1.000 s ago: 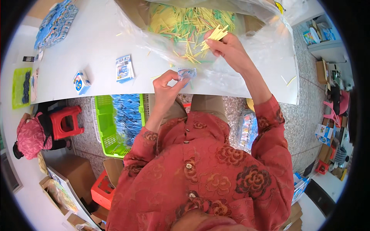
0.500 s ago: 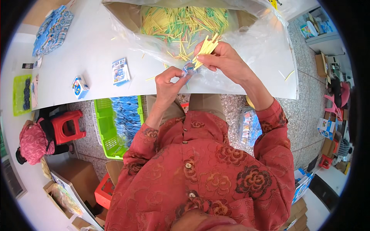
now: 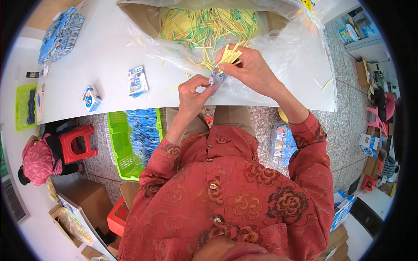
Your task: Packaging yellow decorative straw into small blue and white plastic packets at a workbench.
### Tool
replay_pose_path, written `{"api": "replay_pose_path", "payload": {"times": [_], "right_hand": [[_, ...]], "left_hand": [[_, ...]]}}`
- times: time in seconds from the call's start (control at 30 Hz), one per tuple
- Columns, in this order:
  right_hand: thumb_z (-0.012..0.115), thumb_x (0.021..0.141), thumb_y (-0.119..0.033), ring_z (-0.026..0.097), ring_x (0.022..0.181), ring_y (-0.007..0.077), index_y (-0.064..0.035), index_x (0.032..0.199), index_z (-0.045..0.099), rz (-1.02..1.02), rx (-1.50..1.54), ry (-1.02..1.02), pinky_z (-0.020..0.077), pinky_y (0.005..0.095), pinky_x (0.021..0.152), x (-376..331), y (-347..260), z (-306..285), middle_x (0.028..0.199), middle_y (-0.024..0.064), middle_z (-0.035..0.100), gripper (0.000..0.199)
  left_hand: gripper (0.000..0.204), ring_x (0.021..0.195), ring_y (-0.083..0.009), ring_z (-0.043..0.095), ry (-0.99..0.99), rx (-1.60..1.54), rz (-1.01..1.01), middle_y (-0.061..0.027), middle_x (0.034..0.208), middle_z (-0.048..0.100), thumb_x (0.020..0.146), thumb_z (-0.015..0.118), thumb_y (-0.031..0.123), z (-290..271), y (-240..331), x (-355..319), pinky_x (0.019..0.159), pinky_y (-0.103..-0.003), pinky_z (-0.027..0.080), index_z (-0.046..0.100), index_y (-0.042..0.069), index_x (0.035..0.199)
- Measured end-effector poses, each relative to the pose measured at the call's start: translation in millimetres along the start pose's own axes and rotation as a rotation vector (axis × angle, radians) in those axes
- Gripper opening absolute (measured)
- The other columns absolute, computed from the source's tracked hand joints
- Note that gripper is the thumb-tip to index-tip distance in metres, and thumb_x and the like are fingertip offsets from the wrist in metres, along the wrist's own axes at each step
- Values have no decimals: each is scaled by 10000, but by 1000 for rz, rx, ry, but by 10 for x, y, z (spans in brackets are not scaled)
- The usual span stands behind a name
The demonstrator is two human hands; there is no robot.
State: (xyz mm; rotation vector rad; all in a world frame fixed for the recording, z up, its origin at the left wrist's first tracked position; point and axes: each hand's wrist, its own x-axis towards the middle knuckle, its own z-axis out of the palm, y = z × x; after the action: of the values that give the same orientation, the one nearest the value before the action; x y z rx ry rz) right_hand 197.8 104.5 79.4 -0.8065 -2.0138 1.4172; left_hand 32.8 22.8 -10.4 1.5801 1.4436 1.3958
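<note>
Between the thumb and fingers of my left hand point(image 3: 191, 93) is a small blue-and-white printed plastic bag point(image 3: 214, 80), its mouth turned up toward the sticks. My right hand point(image 3: 254, 67) pinches a bundle of thin pale yellow sticks point(image 3: 230, 55). The lower ends of the bundle are at the bag's mouth; how far in they reach is partly hidden by my fingers. Just beyond both hands lies an open box lined with clear plastic point(image 3: 143, 21), holding a heap of yellow, green and a few pink sticks point(image 3: 209, 26), some spilling toward my hands.
On the white table point(image 3: 113, 56) are a flat printed packet point(image 3: 137, 81), a small box point(image 3: 91, 98) and a stack of blue packets point(image 3: 61, 35). Below the edge stands a green basket point(image 3: 126, 172) of blue packets. A red stool point(image 3: 77, 143) is at left.
My right hand has lowered the bundle of sticks and turned it, bringing its ends down to the bag's mouth. My left hand has tilted the bag slightly more upright.
</note>
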Motion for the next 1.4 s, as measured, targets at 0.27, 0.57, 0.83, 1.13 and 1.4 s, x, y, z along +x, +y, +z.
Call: {"api": "replay_pose_path", "payload": {"times": [0.27, 0.57, 0.83, 1.13, 1.4], "right_hand": [[575, 846, -75, 486, 693, 82, -46, 945, 595, -158, -246, -1, 411, 242, 604, 67, 19, -3, 835, 17, 561, 106], [475, 925, -239, 553, 814, 223, -10, 967, 630, -187, -356, -21, 440, 314, 729, 200, 99, -56, 887, 86, 598, 280], [460, 943, -216, 556, 968, 164, 14, 1002, 632, -141, -93, -53, 432, 291, 856, 236, 150, -12, 1040, 75, 611, 294], [412, 962, -235, 544, 1009, 135, -20, 1193, 531, -15, 185, -92, 408, 272, 912, 303, 152, 56, 1082, 55, 605, 338], [507, 916, -209, 547, 960, 143, -40, 1086, 601, -157, -165, -125, 431, 291, 844, 349, 34, 12, 1053, 53, 605, 257]], "left_hand": [[80, 628, -50, 516, -31, -2, -47, -2, 667, 598, 733, 707, 34, 2, -15, 65, 564, -209, 416, 635, 3, 750], [74, 634, -52, 505, -33, -59, -59, 0, 674, 593, 740, 701, 35, 8, -47, 94, 585, -207, 411, 637, 2, 756], [92, 628, -54, 481, -3, -88, -47, 7, 667, 569, 741, 700, 33, -18, -31, 87, 571, -209, 386, 616, 1, 724], [92, 626, -54, 483, 33, -103, -52, 4, 665, 571, 737, 701, 28, -23, -60, 81, 576, -210, 390, 615, 1, 718], [84, 635, -55, 497, 15, -73, -65, -3, 675, 584, 737, 698, 25, -80, -44, 68, 585, -216, 402, 621, -6, 728]]}}
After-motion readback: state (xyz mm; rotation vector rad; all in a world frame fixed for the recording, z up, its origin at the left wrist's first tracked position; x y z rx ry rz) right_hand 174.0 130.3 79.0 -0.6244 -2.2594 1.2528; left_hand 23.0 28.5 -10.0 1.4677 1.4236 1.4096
